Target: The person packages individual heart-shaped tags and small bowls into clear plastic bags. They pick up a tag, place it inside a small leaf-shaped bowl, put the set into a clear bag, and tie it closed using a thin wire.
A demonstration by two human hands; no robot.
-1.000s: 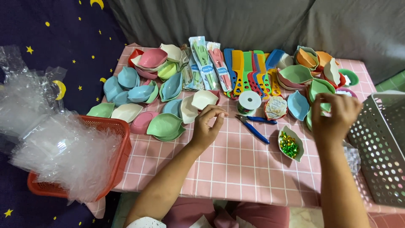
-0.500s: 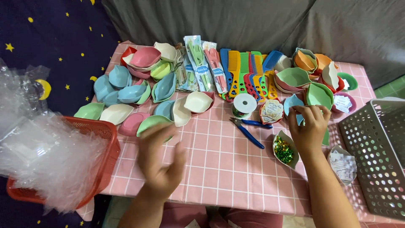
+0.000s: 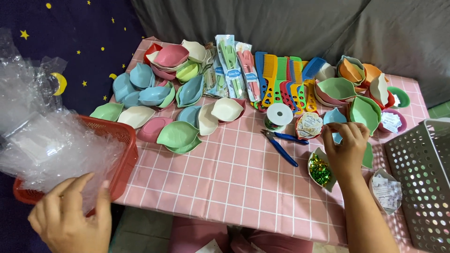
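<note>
My left hand (image 3: 70,218) is at the lower left with its fingers spread. Its fingertips touch the heap of clear plastic bags (image 3: 44,145) piled in a red basket (image 3: 123,140), and it holds nothing. My right hand (image 3: 348,147) is at the right side of the table, its fingers curled over the edge of a light blue leaf-shaped dish (image 3: 333,117). A green dish (image 3: 368,157) peeks out from beneath that hand. Just below the hand, a small dish of shiny green and gold bits (image 3: 320,169) rests on the cloth.
A pink checked cloth (image 3: 234,178) covers the table. It holds several pastel leaf-shaped dishes (image 3: 178,133), coloured combs (image 3: 281,82), packed cutlery (image 3: 229,65), a white ribbon roll (image 3: 279,115), blue pliers (image 3: 283,145) and dishes of paper slips (image 3: 309,124). A grey perforated basket (image 3: 422,178) stands at the right.
My left hand has drawn back from the dishes at mid-table, down and left to the plastic bags in the red basket. My right hand stayed by the blue dish, shifting slightly.
</note>
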